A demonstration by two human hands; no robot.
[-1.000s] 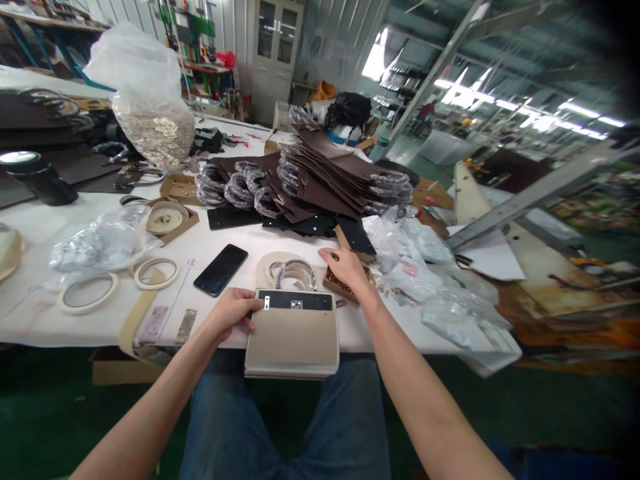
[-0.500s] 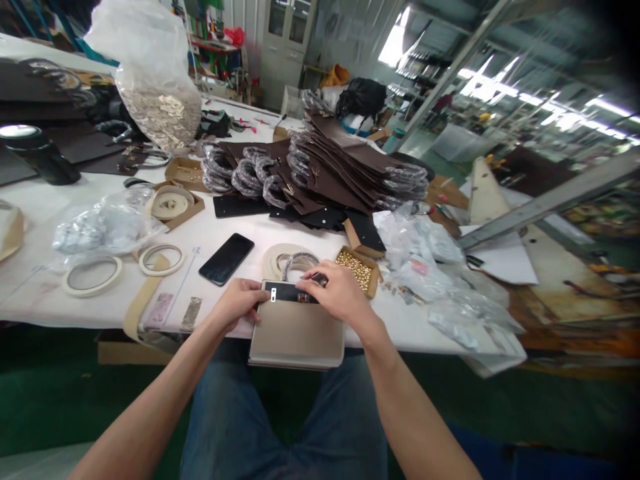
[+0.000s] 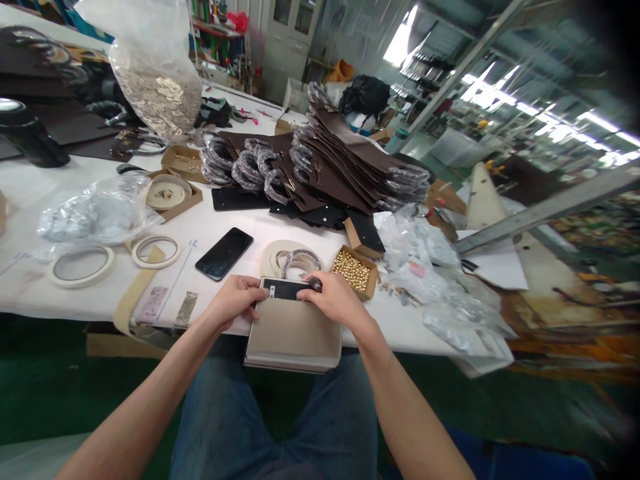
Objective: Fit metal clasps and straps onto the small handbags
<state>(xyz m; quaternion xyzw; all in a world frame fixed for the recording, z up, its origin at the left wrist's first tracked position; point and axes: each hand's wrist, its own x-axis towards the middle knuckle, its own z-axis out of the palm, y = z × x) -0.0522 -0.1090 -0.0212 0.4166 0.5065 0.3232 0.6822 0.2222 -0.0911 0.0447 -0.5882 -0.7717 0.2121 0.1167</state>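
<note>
Beige bag [image 3: 295,327], one; black phone [image 3: 224,253], one.

Single head-worn view: looks forward, downward, close over table [image 3: 200,230] near edge; workshop beyond.

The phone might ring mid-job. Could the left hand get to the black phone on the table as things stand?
Probably yes. The black phone lies flat on the table just beyond the left hand, with nothing between them. That hand grips the beige bag, so it must let go first.
</note>
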